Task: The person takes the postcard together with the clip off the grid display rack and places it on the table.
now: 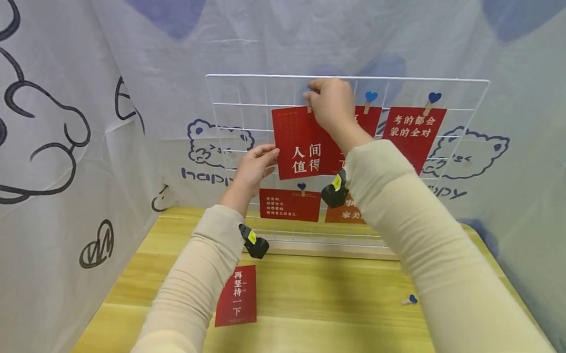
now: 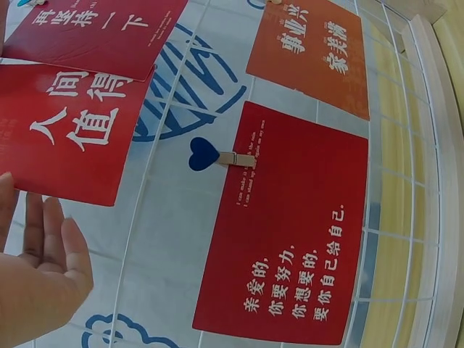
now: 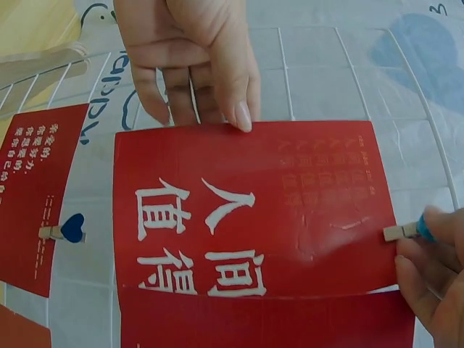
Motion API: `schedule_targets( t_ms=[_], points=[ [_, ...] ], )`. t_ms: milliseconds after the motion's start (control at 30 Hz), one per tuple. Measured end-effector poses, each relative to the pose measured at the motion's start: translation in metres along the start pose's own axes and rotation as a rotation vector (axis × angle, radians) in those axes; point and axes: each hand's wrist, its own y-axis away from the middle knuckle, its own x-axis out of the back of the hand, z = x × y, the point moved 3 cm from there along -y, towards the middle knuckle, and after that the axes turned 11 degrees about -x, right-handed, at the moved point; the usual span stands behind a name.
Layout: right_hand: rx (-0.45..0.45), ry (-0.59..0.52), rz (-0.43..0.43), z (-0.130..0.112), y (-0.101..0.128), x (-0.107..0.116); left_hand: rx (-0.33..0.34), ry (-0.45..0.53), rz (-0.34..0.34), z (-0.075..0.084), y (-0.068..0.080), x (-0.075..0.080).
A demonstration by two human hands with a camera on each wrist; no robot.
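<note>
A red card (image 1: 289, 137) with white characters is held up against a white wire grid (image 1: 268, 76), slightly tilted. My left hand (image 1: 256, 167) pinches its left edge, thumb on the front and fingers behind, as the right wrist view shows. At the card's top edge, my right hand (image 1: 334, 102) pinches a small wooden clothespin (image 3: 401, 232) with a blue heart; its tip overlaps the card's edge. The card's right side meets another red card (image 2: 94, 32) on the grid, partly hidden behind my right hand in the head view.
Clipped higher right is a red card (image 1: 413, 135); lower down hang a red card (image 1: 289, 205) and an orange card (image 2: 312, 54). On the wooden table (image 1: 325, 304) lie a red card (image 1: 237, 295) and a loose blue-heart clothespin (image 1: 409, 300). A patterned cloth (image 1: 142, 44) hangs behind.
</note>
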Motion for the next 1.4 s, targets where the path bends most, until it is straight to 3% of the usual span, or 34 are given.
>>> schedule_targets(
  t_ms=[167,500,1000,1400],
  points=[
    [0.02,0.017,0.049,-0.003,0.002,-0.001,-0.007,0.02,0.046,0.0,0.0,0.0],
    [0.03,0.019,0.019,-0.004,0.005,0.003,-0.005,0.022,0.102,0.0,0.0,0.004],
    [-0.001,-0.154,0.093,0.009,0.007,-0.004,-0.036,0.025,0.112,0.002,-0.001,0.007],
    [0.098,-0.152,0.234,0.009,0.009,-0.008,-0.056,0.074,0.085,0.002,0.002,0.01]
  ],
)
